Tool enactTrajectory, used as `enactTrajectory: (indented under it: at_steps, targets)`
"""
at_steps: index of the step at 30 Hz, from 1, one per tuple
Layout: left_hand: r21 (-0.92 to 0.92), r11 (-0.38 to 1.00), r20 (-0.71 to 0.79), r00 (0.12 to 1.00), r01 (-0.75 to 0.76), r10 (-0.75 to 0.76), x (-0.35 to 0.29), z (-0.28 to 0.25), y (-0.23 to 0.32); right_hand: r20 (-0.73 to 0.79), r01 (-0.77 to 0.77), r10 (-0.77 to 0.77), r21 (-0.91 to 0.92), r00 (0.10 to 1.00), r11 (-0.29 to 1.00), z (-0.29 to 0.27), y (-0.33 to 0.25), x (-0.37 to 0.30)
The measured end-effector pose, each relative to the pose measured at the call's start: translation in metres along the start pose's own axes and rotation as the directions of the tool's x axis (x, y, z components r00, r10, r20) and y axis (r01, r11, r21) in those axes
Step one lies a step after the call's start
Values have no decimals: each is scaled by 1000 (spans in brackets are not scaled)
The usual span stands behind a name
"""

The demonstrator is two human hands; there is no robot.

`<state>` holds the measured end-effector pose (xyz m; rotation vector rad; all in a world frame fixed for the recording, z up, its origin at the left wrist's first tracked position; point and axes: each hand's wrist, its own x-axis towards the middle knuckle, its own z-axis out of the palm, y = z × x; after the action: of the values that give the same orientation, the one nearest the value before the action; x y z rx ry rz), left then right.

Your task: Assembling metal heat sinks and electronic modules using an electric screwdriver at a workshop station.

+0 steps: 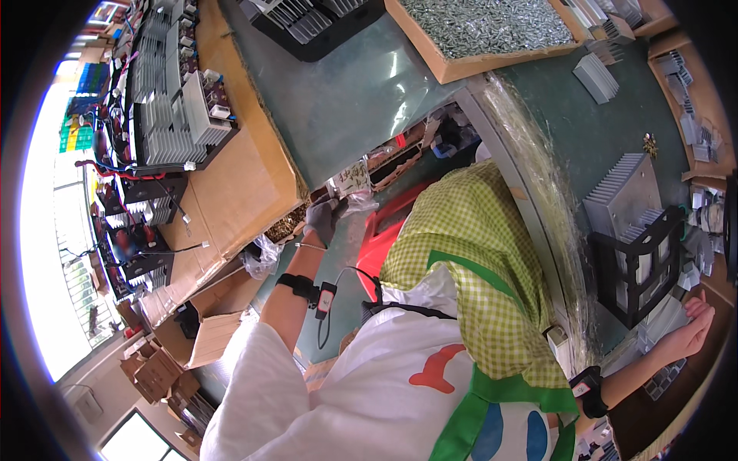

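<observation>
My left hand [321, 220], in a grey glove, is at the low edge of the bench. It is close to a clear plastic bag [360, 201] and a box of small brass-coloured parts [286, 223]. Its fingertips are too unclear to show a grip. Far to the right, my bare right hand [686, 332] has its fingers stretched out and loosely apart, with nothing seen in it. Beside that hand are a grey metal piece [659, 321] and a black plastic frame [634, 265]. A finned heat sink [626, 192] stands partly behind the frame.
A cardboard box of many small screws [492, 27] sits at the back. Heat sink assemblies with wires [173, 115] line the cardboard-covered left bench [238, 154]. Another black frame with heat sinks [307, 23] lies at the far edge. A red stool [384, 230] stands below.
</observation>
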<state>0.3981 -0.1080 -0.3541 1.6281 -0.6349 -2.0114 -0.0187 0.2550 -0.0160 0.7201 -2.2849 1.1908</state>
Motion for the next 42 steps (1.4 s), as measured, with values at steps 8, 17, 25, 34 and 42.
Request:
enactTrajectory:
  at_steps: [8,17,25,34,42]
  targets:
    - [-31,999,5,1000,26,-26,1,1,-1,-24,-24,25,26,999,999,-1,1,-1]
    - [-63,997,53,998,42,-39,2,1,-2,-12,2,-2,3,1000,1000,-4,5,-2]
    - [-62,998,53,998,28,-25,-2,7,2,-11,-20,21,6,1000,1000,-8,9,-3]
    - [-92,995,24,999,25,-23,-3,9,2,-102,33,-27,52,994,998,-13,15,-2]
    - [-82,996,27,999,35,-33,0,6,2,-197,57,-44,57,979,997,-10,12,-3]
